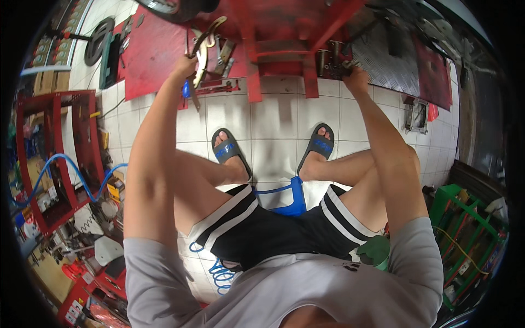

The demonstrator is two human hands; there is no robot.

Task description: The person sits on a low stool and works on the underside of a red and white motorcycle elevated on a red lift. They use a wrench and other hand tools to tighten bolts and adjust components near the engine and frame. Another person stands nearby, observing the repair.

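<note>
My left hand [186, 66] reaches to the red platform [147, 60] and grips a dark, long metal tool [198, 45]. Curved pale metal pieces, wrenches [224, 53] and a blue object [187, 88] lie around it. My right hand [356, 78] is at the right side of the red frame, its fingers curled among small dark metal parts [340, 66] and metal cylinders [322, 57]; what exactly it holds is too small to tell.
I sit on a blue stool [295, 197]. A red frame [251, 76] rises between my hands. A red cart [28, 131] and blue hose [71, 164] stand left, a green rack [454, 218] right, and a metal tray [416, 115] is on the tiles.
</note>
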